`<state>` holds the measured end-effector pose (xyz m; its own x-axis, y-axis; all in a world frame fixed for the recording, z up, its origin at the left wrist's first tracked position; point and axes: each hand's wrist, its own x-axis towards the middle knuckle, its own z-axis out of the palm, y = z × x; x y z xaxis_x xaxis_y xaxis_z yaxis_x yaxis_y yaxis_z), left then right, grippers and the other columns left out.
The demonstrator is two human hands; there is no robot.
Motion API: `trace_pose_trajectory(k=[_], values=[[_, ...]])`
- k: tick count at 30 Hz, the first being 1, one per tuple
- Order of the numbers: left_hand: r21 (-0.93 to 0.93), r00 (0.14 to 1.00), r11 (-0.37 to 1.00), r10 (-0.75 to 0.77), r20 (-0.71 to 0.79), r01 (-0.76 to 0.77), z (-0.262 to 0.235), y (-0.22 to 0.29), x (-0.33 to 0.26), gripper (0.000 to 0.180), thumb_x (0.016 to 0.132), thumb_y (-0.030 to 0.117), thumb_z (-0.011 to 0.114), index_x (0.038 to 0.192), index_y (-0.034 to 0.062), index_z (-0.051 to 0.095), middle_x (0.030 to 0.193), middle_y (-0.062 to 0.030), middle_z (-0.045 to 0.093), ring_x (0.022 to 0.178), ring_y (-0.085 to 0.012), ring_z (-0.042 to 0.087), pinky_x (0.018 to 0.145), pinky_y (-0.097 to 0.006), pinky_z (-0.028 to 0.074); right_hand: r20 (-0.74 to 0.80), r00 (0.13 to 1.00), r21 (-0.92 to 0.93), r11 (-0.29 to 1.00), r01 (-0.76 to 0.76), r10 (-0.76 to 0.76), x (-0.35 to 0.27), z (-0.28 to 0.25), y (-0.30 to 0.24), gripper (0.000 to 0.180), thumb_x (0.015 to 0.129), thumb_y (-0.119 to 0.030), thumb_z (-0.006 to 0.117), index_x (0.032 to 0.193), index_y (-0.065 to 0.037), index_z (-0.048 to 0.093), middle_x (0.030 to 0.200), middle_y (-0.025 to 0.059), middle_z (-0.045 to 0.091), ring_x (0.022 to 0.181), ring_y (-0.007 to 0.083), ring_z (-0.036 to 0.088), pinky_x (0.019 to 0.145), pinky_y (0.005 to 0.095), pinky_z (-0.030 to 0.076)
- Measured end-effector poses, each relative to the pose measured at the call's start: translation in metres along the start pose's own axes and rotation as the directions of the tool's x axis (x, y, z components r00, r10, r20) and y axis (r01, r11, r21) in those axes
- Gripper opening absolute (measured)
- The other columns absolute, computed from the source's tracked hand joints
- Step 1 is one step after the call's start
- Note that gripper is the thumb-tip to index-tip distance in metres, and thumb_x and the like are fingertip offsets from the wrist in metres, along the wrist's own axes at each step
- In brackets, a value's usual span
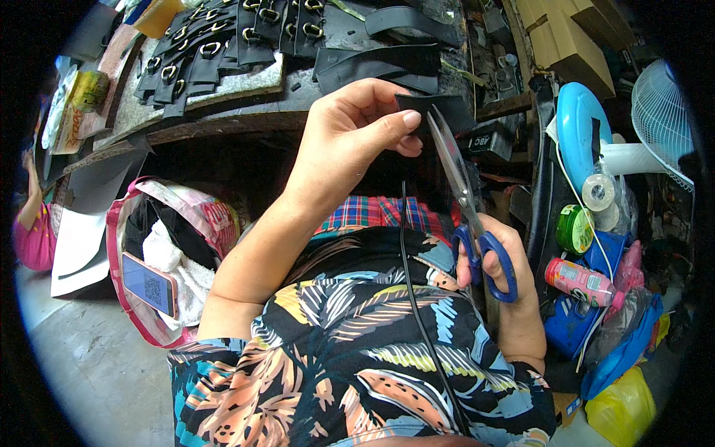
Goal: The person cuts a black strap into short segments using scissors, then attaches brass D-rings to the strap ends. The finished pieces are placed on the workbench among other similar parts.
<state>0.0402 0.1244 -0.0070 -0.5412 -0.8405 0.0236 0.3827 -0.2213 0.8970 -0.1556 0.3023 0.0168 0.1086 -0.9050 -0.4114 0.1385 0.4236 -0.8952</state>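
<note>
My left hand point(335, 134) pinches a black strip of leather-like material point(454, 112) between thumb and fingers, raised in front of the bench edge. In my right hand point(514, 242) is a pair of scissors point(463, 195) with blue handles, thumb and fingers through the loops. The blades point up and away, nearly closed, and their tips overlap the strip beside my left fingertips. Whether they bite into the strip, I cannot tell. Beyond my left hand, more black strips point(380, 68) lie on the workbench point(290, 100).
Black straps with gold-coloured rings point(210, 51) cover the bench's left side. A bag point(119, 223) with clothes and a phone point(149, 285) stands at left. On the right are a fan point(663, 112), a pink bottle point(581, 283), tape point(598, 192) and cardboard boxes point(570, 48). A black cable point(408, 276) hangs down my front.
</note>
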Motion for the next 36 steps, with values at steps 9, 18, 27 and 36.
trace_pose_trajectory(k=[9, 18, 27, 36], values=[[-0.151, 0.966, 0.954, -0.253, 0.047, 0.258, -0.006, 0.004, 0.005, 0.009, 0.092, 0.010, 0.068, 0.093, 0.0016, 0.064, 0.076, -0.0060, 0.066, 0.069, -0.0186, 0.072, 0.068, -0.032, 0.063, -0.073, 0.997, -0.104, 0.994, 0.017, -0.025, 0.001, 0.000, 0.006, 0.037, 0.083, -0.020, 0.080, 0.094, 0.004, 0.054, 0.077, 0.0046, 0.059, 0.065, 0.0091, 0.062, 0.058, 0.0254, 0.054], [-0.235, 0.962, 0.933, -0.261, 0.086, 0.274, -0.006, 0.000, 0.004, 0.011, 0.094, 0.012, 0.066, 0.091, 0.0015, 0.064, 0.073, -0.0047, 0.064, 0.068, -0.0162, 0.071, 0.067, -0.032, 0.062, -0.210, 0.964, -0.437, 0.898, 0.058, -0.165, 0.003, 0.003, 0.017, 0.031, 0.076, -0.007, 0.083, 0.090, 0.000, 0.056, 0.061, 0.0017, 0.056, 0.058, 0.0021, 0.045, 0.050, 0.0212, 0.034], [0.041, 0.993, 0.993, -0.114, 0.032, 0.112, -0.003, -0.002, 0.003, 0.011, 0.095, 0.011, 0.064, 0.098, 0.0001, 0.066, 0.083, -0.0058, 0.069, 0.071, -0.0136, 0.070, 0.067, -0.027, 0.060, -0.246, 0.966, -0.258, 0.966, 0.009, -0.074, 0.005, 0.006, 0.016, 0.056, 0.080, -0.049, 0.080, 0.091, 0.001, 0.055, 0.068, 0.0011, 0.058, 0.052, 0.0066, 0.057, 0.048, 0.0177, 0.043], [0.009, 0.995, 0.999, -0.034, 0.095, 0.033, -0.006, 0.014, 0.004, 0.016, 0.087, 0.006, 0.064, 0.102, 0.0001, 0.065, 0.093, -0.0022, 0.067, 0.080, -0.0080, 0.062, 0.073, -0.024, 0.052, -0.296, 0.889, -0.060, 0.935, 0.349, -0.351, 0.004, -0.018, -0.014, 0.065, 0.066, -0.047, 0.091, 0.101, -0.005, 0.055, 0.082, 0.0066, 0.063, 0.060, 0.0089, 0.059, 0.053, 0.0200, 0.045]])
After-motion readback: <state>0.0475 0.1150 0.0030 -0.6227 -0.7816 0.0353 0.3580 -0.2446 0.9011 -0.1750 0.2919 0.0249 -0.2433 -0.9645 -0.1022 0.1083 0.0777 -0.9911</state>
